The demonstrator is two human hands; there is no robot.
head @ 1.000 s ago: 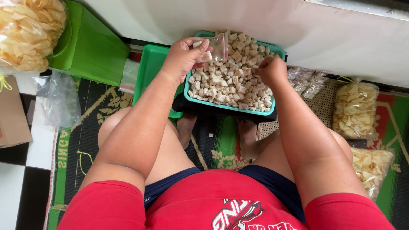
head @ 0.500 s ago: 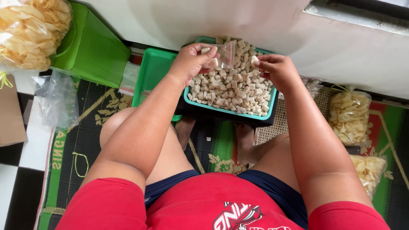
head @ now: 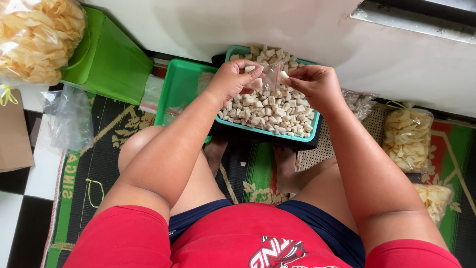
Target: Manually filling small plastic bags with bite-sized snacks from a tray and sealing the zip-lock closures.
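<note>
Left hand [head: 233,79] pinching clear crinkly bag [head: 271,78], right hand [head: 315,84] gripping pale cube [head: 283,75], teal tray [head: 277,134]

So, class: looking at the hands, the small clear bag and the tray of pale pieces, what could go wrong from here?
1. The small clear bag looks limp and narrow, so the piece in the right hand may miss its mouth and drop.
2. The left hand pinches the bag while holding pieces; some could slip.
3. The heaped tray might spill onto the mat.
</note>
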